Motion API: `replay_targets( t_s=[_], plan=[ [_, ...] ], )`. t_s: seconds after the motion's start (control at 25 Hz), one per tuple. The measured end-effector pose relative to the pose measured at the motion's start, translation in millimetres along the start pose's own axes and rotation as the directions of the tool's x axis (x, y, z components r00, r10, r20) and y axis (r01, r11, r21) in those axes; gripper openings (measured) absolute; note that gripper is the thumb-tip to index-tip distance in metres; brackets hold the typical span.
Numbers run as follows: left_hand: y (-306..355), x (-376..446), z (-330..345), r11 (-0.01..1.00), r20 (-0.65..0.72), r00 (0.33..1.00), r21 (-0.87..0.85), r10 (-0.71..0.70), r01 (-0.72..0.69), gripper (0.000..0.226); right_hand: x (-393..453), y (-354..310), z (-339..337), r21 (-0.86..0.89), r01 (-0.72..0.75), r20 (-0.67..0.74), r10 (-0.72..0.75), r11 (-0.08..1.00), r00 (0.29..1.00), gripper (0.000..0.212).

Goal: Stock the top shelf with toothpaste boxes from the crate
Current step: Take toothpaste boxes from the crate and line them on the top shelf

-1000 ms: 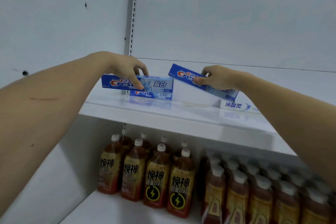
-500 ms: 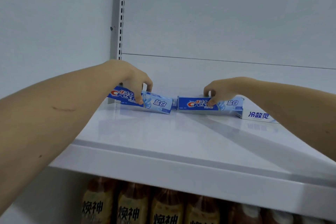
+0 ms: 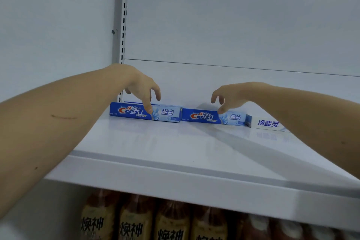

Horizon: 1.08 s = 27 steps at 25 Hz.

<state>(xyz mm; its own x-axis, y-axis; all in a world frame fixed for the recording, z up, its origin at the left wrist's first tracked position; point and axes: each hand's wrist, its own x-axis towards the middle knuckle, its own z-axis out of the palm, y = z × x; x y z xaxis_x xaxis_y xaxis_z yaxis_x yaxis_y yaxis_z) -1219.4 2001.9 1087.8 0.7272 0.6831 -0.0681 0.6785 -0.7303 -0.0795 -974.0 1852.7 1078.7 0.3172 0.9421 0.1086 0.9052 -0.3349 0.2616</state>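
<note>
Two blue Crest toothpaste boxes stand end to end at the back of the white top shelf (image 3: 175,154). Over the left box (image 3: 132,112) hovers my left hand (image 3: 140,87), fingers spread and loosely bent, one fingertip touching the box's front face. My right hand (image 3: 228,96) is above the right box (image 3: 206,117), fingers loose, the thumb tip resting on the box's top edge. Neither hand grips a box. A white toothpaste box (image 3: 267,122) with blue characters lies right of them, partly hidden by my right forearm. The crate is out of view.
A perforated upright rail (image 3: 124,15) runs down the back wall at the left. Under the shelf's front lip, several brown tea bottles (image 3: 134,224) with yellow labels stand in a row. Bare shelf surface lies in front of the boxes.
Both hands have let go of their Crest boxes and lifted slightly with fingers opened. The boxes now rest on the shelf, the left one straightened in line with the right.
</note>
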Motion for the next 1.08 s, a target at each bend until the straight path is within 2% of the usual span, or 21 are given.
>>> replay_targets(
  t_s=[0.24,0.32,0.36,0.48,0.6,0.68,0.76,0.84,1.08],
  plan=[
    [49,-68,-10,0.999,-0.176,0.984,-0.053,-0.005,-0.005,0.05,-72,-3,-13,0.11,-0.027,-0.129,0.041,0.994,0.991,0.043],
    [69,-98,-7,0.985,-0.24,0.971,-0.172,-0.009,-0.033,0.048,-104,-5,-13,0.257,0.003,-0.196,0.049,0.966,0.979,0.043],
    [80,-113,-2,0.957,-0.274,0.962,-0.283,-0.012,-0.069,0.046,-121,-7,-11,0.361,0.031,-0.23,0.057,0.932,0.971,0.045],
    [119,-156,19,0.801,-0.377,0.923,-0.575,-0.081,-0.165,0.047,-175,-18,-1,0.633,0.119,-0.288,0.091,0.765,0.953,0.054],
    [166,-191,40,0.668,-0.404,0.895,-0.721,-0.188,-0.185,0.057,-228,-23,8,0.814,0.145,-0.232,0.087,0.562,0.969,0.06],
    [191,-208,48,0.518,-0.41,0.883,-0.82,-0.231,-0.245,0.056,-253,-21,16,0.902,0.156,-0.213,0.101,0.402,0.972,0.063],
    [209,-225,56,0.37,-0.403,0.874,-0.882,-0.27,-0.292,0.057,-275,-20,23,0.937,0.183,-0.226,0.117,0.296,0.967,0.066],
    [223,-240,67,0.29,-0.413,0.863,-0.898,-0.291,-0.332,0.056,-296,-20,30,0.951,0.202,-0.235,0.123,0.236,0.964,0.068],
    [256,-281,102,0.168,-0.485,0.816,-0.875,-0.314,-0.455,0.056,-359,-30,52,0.945,0.308,-0.326,0.229,0.111,0.917,0.061]
  ],
)
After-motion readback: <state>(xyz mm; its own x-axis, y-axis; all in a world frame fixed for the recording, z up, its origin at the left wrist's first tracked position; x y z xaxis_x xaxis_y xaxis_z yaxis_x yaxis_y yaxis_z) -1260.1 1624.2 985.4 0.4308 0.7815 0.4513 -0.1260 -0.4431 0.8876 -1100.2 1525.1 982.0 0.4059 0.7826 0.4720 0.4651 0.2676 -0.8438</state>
